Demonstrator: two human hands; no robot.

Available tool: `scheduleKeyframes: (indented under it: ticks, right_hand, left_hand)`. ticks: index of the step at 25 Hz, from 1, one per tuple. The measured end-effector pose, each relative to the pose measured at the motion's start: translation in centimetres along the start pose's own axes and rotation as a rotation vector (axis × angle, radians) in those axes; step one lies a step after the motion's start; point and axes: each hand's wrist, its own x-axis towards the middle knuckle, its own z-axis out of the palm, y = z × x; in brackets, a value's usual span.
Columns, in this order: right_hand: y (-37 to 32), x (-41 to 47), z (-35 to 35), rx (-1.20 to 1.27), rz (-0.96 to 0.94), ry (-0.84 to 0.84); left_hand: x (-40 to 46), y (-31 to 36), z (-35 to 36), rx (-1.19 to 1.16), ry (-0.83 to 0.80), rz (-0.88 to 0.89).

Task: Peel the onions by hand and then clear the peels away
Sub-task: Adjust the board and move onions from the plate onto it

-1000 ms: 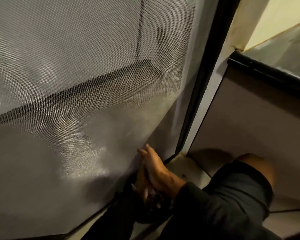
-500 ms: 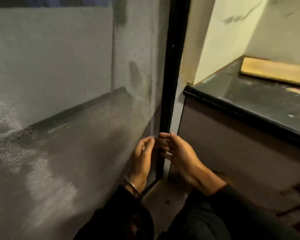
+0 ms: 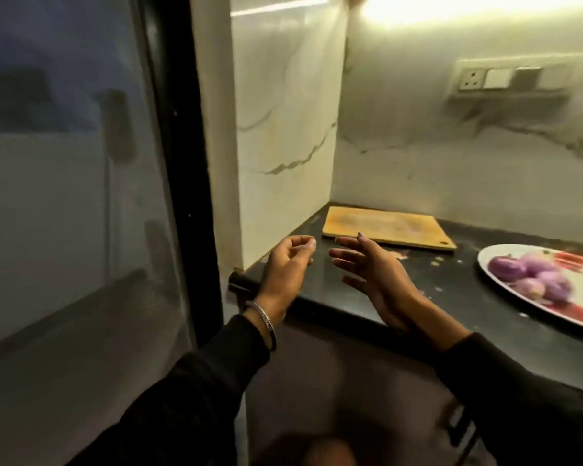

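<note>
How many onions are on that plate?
4, as far as the blur allows. All sit clustered on the white plate at the right of the counter: one onion at the left, one behind it, one in front, one at the right. Others may be hidden beyond the frame edge.

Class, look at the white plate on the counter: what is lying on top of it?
On the white plate lie several peeled purple onions, bunched together over a red pattern. The frame's edge cuts off the plate's right side, so anything there goes unseen.
</note>
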Motion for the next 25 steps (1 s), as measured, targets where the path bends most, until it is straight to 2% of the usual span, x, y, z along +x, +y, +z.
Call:
scheduleKeyframes:
  ticks: [5, 15, 20, 25]
  right_hand:
    - [-2.5, 3.9, -6.1, -0.105, -0.054, 0.111]
    - [-2.5, 14.2, -17.9, -0.355, -0.054, 0.308]
    - [-1.5, 19.1, -22.6, -0.449, -0.015, 0.446]
    - [0.1, 22.1, -25.1, -0.469, 0.089, 0.495]
  left_hand:
    - [5.6, 2.0, 6.0, 0.078, -0.061, 0.066]
    - [19.0, -2.1, 13.8, 0.415, -0.152, 0.079]
    - [25.3, -5.1, 15.0, 0.505, -0.081, 0.081]
    - [29.6, -8.1, 14.6, 0.581, -0.166, -0.122]
